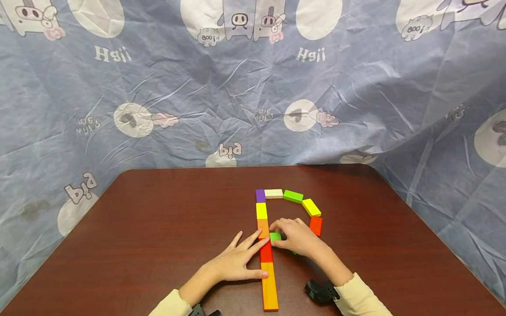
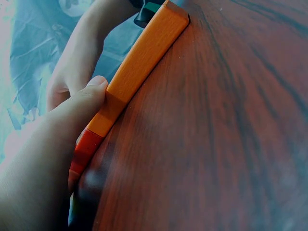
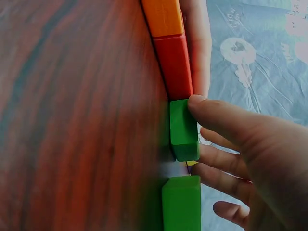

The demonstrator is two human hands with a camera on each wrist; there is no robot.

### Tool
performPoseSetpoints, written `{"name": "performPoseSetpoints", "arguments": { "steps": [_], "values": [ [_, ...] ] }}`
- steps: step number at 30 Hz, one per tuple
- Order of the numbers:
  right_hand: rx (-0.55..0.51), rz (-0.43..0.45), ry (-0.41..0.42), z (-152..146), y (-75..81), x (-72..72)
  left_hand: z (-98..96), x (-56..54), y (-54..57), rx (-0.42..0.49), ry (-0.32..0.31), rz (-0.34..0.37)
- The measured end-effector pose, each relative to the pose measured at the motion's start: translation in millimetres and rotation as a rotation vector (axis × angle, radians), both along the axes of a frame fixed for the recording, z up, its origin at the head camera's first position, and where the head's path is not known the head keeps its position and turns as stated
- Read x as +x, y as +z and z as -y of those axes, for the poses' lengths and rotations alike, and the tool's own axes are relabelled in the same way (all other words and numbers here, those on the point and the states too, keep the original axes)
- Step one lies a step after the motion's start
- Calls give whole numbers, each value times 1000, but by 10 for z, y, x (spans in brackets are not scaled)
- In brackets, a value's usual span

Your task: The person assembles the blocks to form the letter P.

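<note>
A straight column of blocks runs toward the person: purple (image 1: 260, 195), yellow (image 1: 261, 210), orange (image 1: 263, 228), red (image 1: 266, 251) and a longer orange block (image 1: 270, 289). My left hand (image 1: 233, 262) lies spread on its left side, with straight fingertips touching the column and the thumb on the long orange block. With thumb and fingers, my right hand (image 1: 298, 238) pinches a small green block (image 3: 184, 126) beside the column, close to the red block (image 3: 173, 67). Another green block (image 3: 182, 202) lies a short gap away, mostly hidden under the right hand in the head view.
From the column's top a curve bends right: a cream block (image 1: 273, 193), a green block (image 1: 293, 196), a yellow block (image 1: 311, 207) and a red-orange block (image 1: 316, 225). All lie on a dark brown table (image 1: 178, 210). A patterned grey-blue cloth (image 1: 221, 87) hangs behind.
</note>
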State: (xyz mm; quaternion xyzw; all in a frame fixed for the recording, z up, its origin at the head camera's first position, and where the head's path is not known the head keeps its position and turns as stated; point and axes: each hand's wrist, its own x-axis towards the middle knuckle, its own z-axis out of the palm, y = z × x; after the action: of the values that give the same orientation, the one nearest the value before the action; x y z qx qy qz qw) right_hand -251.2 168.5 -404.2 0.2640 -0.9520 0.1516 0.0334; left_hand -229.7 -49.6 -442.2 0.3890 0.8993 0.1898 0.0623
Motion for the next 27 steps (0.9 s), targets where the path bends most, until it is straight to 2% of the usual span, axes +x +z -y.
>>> {"name": "performPoseSetpoints", "arguments": {
  "steps": [4, 11, 16, 19, 22, 27],
  "values": [
    [-7, 33, -1, -37, 21, -13, -4, -5, -14, 4, 1, 1],
    [-5, 221, -64, -303, 271, 17, 2, -8, -22, 10, -6, 7],
    [60, 327, -36, -417, 352, 58, 11, -5, -19, 15, -9, -5],
    [79, 333, 14, -421, 325, 54, 14, -3, -18, 16, -8, -2],
    [75, 299, 59, -413, 283, 36, 12, 1, -21, 19, -8, 0],
    [46, 223, 35, -399, 205, -3, 6, 0, -25, 21, -8, -9]
  ]
}}
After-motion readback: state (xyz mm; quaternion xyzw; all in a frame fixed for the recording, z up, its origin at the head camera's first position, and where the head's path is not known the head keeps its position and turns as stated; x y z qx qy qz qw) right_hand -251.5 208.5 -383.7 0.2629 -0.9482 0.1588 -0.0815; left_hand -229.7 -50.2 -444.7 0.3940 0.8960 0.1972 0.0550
